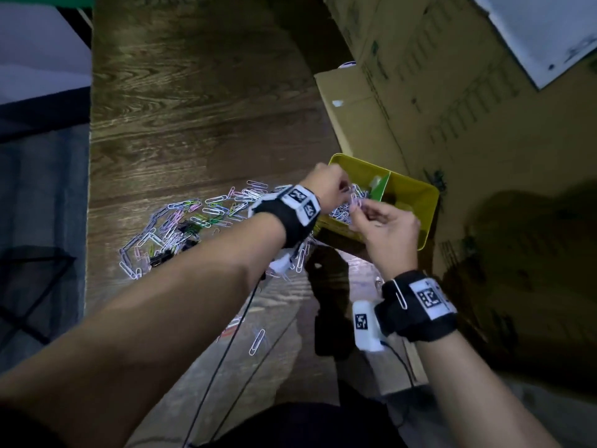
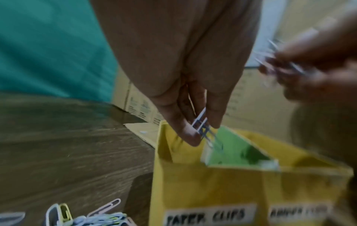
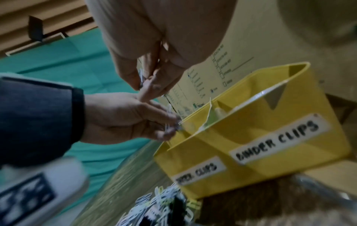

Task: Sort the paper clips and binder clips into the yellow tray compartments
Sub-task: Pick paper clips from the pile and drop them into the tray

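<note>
Paper clips are lying in a loose heap on the wooden table, to the left of both hands, and a few dark binder clips are mixed in the middle of this heap. One single clip is lying nearer to the person, under the left forearm. Just beyond the heap, the left hand is pinching some linked clips between thumb and fingers, above the compartment labelled for paper clips. Just beside it, the right hand is gripping another small bundle of clips in its curled fingers. The yellow tray is standing directly under and behind the hands, and its paper clip side is already holding many clips. A green divider is separating the two compartments.

The step seems to be pulling joined clips apart over the tray. The next move probably needs the fingers to loosen, so the clips are falling on the left side of the divider, not the binder side. Farther behind, cardboard boxes are standing.
</note>
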Available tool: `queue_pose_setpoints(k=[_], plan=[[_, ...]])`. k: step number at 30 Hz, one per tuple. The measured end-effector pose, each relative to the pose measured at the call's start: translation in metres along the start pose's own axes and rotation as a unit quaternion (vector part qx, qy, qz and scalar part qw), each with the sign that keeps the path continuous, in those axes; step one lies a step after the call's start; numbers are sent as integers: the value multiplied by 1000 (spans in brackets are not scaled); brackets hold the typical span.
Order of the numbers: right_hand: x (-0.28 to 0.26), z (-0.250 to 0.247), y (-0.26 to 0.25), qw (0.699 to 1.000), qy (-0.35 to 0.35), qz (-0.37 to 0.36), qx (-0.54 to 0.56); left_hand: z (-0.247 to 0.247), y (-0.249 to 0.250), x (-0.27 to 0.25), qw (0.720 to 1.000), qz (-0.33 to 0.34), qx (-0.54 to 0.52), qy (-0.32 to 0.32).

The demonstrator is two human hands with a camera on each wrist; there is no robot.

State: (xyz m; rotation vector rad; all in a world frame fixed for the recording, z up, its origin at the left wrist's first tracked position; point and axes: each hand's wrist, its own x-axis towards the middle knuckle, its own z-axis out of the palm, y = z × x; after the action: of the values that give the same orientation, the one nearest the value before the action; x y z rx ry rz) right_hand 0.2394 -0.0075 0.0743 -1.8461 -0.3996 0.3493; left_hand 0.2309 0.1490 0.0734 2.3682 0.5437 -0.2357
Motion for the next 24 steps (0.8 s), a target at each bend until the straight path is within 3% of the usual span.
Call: queue_pose_setpoints(k=[2,4,8,12,13,15,18,19,22,24], plan=[[19,-5,0,997,2,-20,-68,14,0,10,996,18,55,-64],[40,-8,2,989,-16,-25,-148,20,-6,12,994,22,68,-89],[75,1,8,933,-117,-50,-336,17,-15,-6,998,58,3,-9],[86,18,1,832,-231,-45,-503,6,-31,-41,988,71,-85,108],[86,20,-1,818,-251,-37,-515,2,-38,-51,985,65,-99,128],[81,24,-6,822,-258,-47,-505,-4,-58,-75,982,34,-111,149],[57,30,-9,863,-239,-166,-414,-9,-96,-123,984,-25,-117,133],[43,34,-7,860,-259,-213,-385,-7,-110,-141,988,-36,-99,115],[-17,54,12,791,-382,-332,-342,8,-147,-196,995,-76,-14,55],[-60,70,33,735,-473,-372,-312,26,-163,-228,997,-75,10,20]])
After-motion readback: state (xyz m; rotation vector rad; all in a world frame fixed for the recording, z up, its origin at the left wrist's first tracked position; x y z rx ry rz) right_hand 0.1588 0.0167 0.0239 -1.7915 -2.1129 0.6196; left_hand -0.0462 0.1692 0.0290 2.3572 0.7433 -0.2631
